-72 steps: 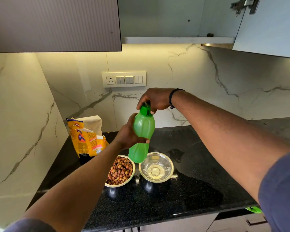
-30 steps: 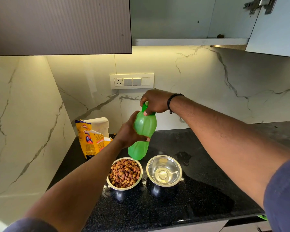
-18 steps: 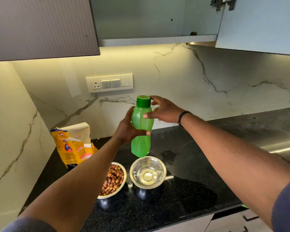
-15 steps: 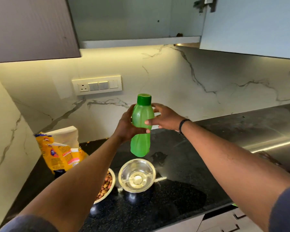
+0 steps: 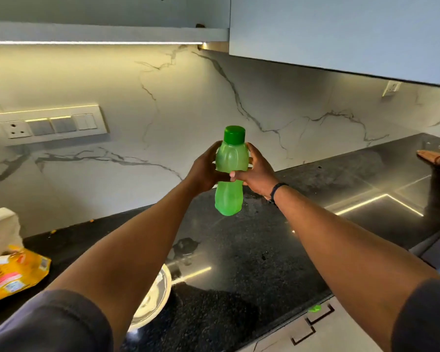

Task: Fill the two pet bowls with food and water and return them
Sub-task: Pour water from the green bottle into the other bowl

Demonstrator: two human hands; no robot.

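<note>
Holding a capped green bottle [image 5: 229,174] upright above the black surface [image 5: 252,250], the left hand [image 5: 205,171] wraps its fingers around the bottle's left side while the right hand [image 5: 255,171] curls around its right side, thumb across the front. Below the left forearm, a steel bowl [image 5: 155,295] stands on the surface, partly hidden. Farther left of the hands lies a yellow food bag [image 5: 13,273].
</note>
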